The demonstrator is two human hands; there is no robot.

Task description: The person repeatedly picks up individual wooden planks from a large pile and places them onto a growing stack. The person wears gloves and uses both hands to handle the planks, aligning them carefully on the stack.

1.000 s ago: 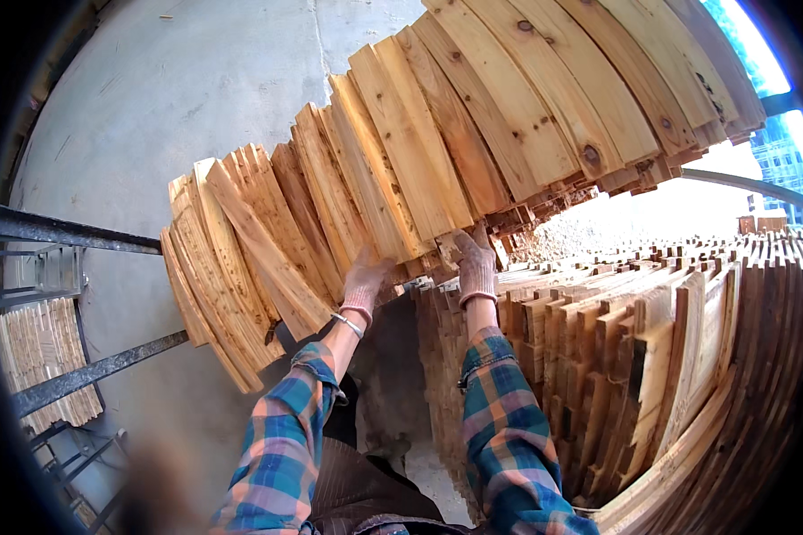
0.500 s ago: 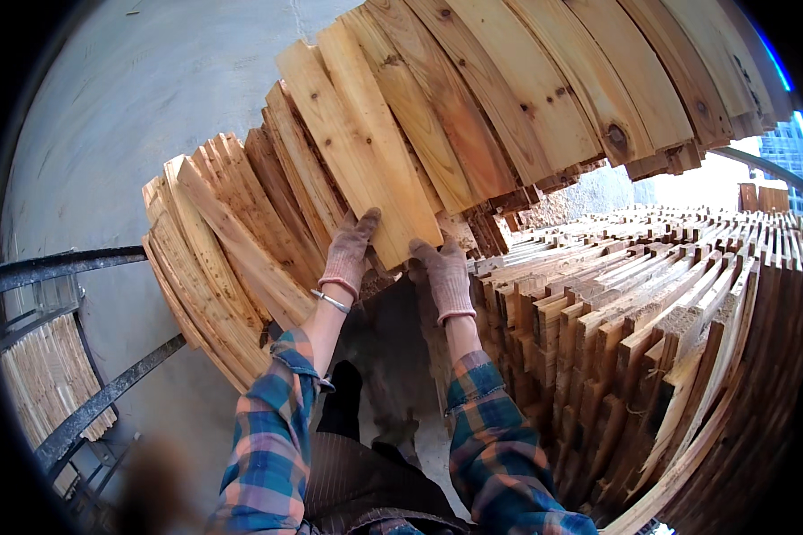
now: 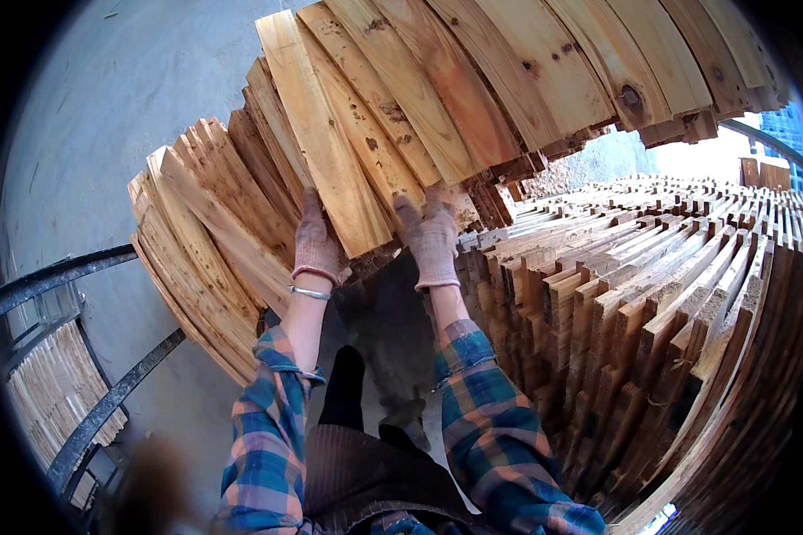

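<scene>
A pale wooden plank [image 3: 330,147] lies slanted on top of a long stack of boards, its near end toward me. My left hand [image 3: 316,245], in a pinkish knit glove, rests along the left side of this plank with its fingers stretched out; its thumb is hard to see. On the other side, my right hand [image 3: 432,242] wears a similar glove. Its fingers are spread and touch the near ends of the planks, including a pitted, knotty plank [image 3: 352,107]. Neither hand is wrapped around a board.
At the right stands a tall, dense stack of boards on edge [image 3: 616,303]. More loose-edged boards [image 3: 214,214] lean at the left of the near row. Dark metal bars [image 3: 120,397] cross the left side, with another wood bundle [image 3: 67,383] beyond. Grey concrete floor [image 3: 152,80] shows behind.
Both hands have shifted left, and the right hand's fingers have spread. The top pale plank shows a different face or position, further left, uncovering the pitted plank beside it.
</scene>
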